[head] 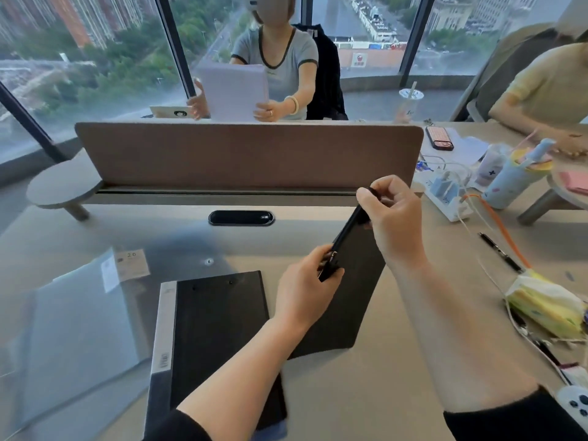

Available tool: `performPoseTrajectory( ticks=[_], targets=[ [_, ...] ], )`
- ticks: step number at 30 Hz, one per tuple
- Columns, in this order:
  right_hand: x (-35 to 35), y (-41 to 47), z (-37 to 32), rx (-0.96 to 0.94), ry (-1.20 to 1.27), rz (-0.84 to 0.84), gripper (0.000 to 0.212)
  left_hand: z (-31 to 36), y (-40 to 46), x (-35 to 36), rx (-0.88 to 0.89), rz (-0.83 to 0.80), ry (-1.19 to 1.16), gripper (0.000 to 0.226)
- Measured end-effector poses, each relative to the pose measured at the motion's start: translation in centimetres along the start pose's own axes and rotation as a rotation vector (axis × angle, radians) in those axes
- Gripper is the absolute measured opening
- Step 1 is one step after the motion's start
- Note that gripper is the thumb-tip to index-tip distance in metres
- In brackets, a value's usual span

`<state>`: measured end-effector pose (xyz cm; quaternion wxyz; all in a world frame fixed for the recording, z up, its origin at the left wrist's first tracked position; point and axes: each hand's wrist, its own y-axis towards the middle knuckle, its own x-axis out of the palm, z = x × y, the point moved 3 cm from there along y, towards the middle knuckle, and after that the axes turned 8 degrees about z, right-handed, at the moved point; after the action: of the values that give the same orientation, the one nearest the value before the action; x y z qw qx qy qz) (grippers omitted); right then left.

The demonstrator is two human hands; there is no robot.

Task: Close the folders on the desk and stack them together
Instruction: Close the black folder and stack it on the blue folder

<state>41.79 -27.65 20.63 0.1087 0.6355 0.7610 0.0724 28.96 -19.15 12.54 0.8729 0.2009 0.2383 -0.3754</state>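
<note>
Head view shows both hands pinching the raised edge of a black folder standing tilted right of centre on the desk: left hand low, right hand high. Press the covers flush, then lower it squarely onto the closed black folder just beside

There is one view, from a wide-angle camera on my head, looking forward and down across the desk. My forearms reach in from the near edge, close below the lens. The view runs over the desk to the divider at its far edge and the windows beyond, with straight lines bowed at the borders.
</note>
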Motion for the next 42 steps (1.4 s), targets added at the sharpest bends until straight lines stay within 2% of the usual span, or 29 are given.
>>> performPoseTrajectory(
  ticks=[4, 8, 9, 12, 14, 18, 21, 24, 26, 29, 31, 36, 42],
  targets=[
    [3.1, -1.7, -1.4, -0.114, 0.000, -0.027, 0.018, -1.3, 0.4, -2.8, 0.017, 0.085, 0.012, 0.009],
    [6.0, -3.2, -2.5, -0.200, -0.002, -0.075, 0.018, -2.9, 0.9, -5.5, -0.037, 0.143, -0.042, 0.012],
    [6.4, -3.5, -2.6, -0.216, -0.002, -0.090, 0.021, -3.5, 1.1, -6.0, -0.074, 0.134, -0.097, 0.005],
    [7.3, -4.1, -2.5, -0.226, -0.014, -0.094, 0.030, -4.9, 1.0, -7.6, -0.239, 0.110, -0.291, 0.019],
    [7.5, -4.4, -1.9, -0.201, -0.018, -0.058, 0.035, -5.9, 0.8, -8.8, -0.323, 0.134, -0.401, 0.017],
    [7.3, -4.9, 1.6, -0.036, -0.158, 0.004, 0.034, -8.0, 0.5, -11.3, -0.454, 0.218, -0.531, 0.014],
    [7.6, -5.9, 5.3, 0.174, -0.324, -0.087, 0.045, -9.3, 0.4, -13.1, -0.512, 0.280, -0.556, 0.012],
    [7.9, -7.7, 7.9, 0.387, -0.337, -0.195, 0.056, -11.1, 0.1, -14.6, -0.566, 0.309, -0.584, 0.016],
    [8.5, -9.4, 9.1, 0.479, -0.329, -0.273, 0.050, -12.7, -0.3, -15.4, -0.616, 0.307, -0.576, 0.020],
    [9.7, -11.7, 10.8, 0.483, -0.392, -0.363, 0.026, -15.3, -1.2, -16.1, -0.702, 0.305, -0.536, 0.019],
    [10.5, -13.2, 11.9, 0.490, -0.425, -0.396, 0.019, -17.2, -2.1, -16.5, -0.757, 0.301, -0.467, 0.026],
    [11.5, -16.4, 14.5, 0.538, -0.522, -0.459, 0.020, -20.9, -4.8, -16.5, -0.868, 0.201, -0.251, 0.050],
    [11.9, -18.8, 16.7, 0.567, -0.623, -0.510, 0.026, -24.4, -7.1, -16.0, -0.927, 0.145, -0.168, 0.047]
  ],
)
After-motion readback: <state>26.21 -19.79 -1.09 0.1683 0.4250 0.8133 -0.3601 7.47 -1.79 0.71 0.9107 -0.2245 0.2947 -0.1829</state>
